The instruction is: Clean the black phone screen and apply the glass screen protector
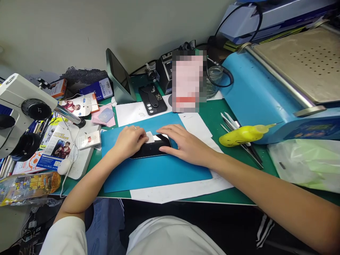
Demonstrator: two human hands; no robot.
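Note:
A black smartphone [145, 151] lies screen up on the blue mat [156, 173], with a bright reflection on its glass. My left hand [130, 140] is closed, pinching a small white wipe [150, 137] against the screen near the phone's far edge. Around the phone's right end, my right hand [186, 144] grips it, thumb at the near edge and fingers along the far edge. The fingertips of that hand are partly over the glass.
Behind the mat lies a black phone case [152, 100], near a tilted display [120, 76]. A microscope [34, 109] stands left. On the right are a yellow squeeze bottle [243, 136], several tweezers-like tools [251, 154] and a blue machine [255, 95].

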